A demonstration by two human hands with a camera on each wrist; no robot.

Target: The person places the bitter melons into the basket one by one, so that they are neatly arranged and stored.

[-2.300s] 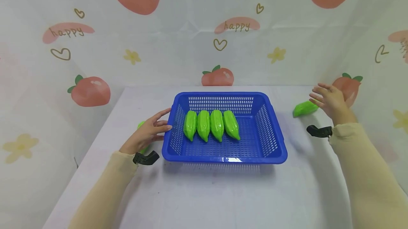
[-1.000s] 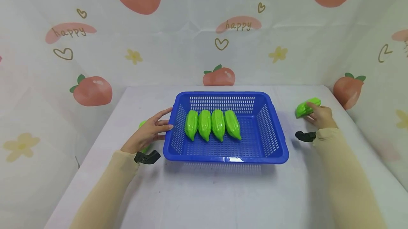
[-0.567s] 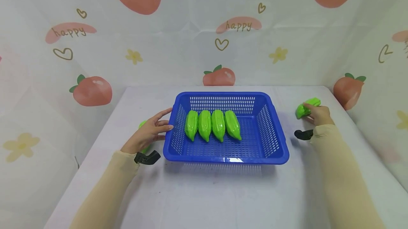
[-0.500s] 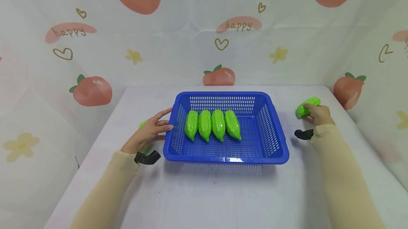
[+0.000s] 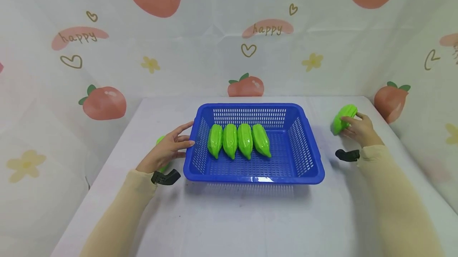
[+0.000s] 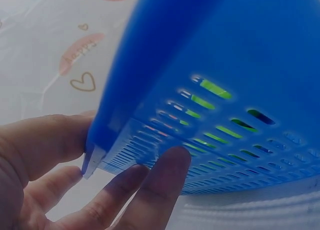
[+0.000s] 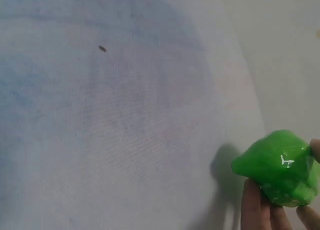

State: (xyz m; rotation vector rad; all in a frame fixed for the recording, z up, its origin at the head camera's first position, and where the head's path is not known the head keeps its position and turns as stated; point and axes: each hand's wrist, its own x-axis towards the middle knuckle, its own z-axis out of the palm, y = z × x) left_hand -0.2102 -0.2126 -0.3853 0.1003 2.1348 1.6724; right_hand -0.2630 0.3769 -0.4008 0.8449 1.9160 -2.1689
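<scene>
In the head view, my right hand (image 5: pixel 359 130) pinches a bright green, ridged star fruit (image 5: pixel 344 118) at the far right, its pointed end tilted down. Seen from the right wrist, fingers and thumb hold the star fruit (image 7: pixel 280 165), and its shadow falls on the table beside it. My left hand (image 5: pixel 166 149) touches the left rim of a blue plastic basket (image 5: pixel 252 180) with fingers fairly straight. The left wrist view has its fingertips (image 6: pixel 172 162) against the slotted outer wall (image 6: pixel 260 55). Several green star fruits (image 5: pixel 245 141) lie in a row inside the basket.
Another green star fruit (image 5: pixel 162 168) lies on the table left of the basket, mostly hidden behind my left hand. The white table (image 5: pixel 243 225) meets a cloth backdrop (image 5: pixel 211 74) printed with peaches at the back and sides.
My right hand has come down onto the star fruit at the right and gripped it; since then the fruit has turned steeper and its upper end has risen. My left hand and the basket stay put.
</scene>
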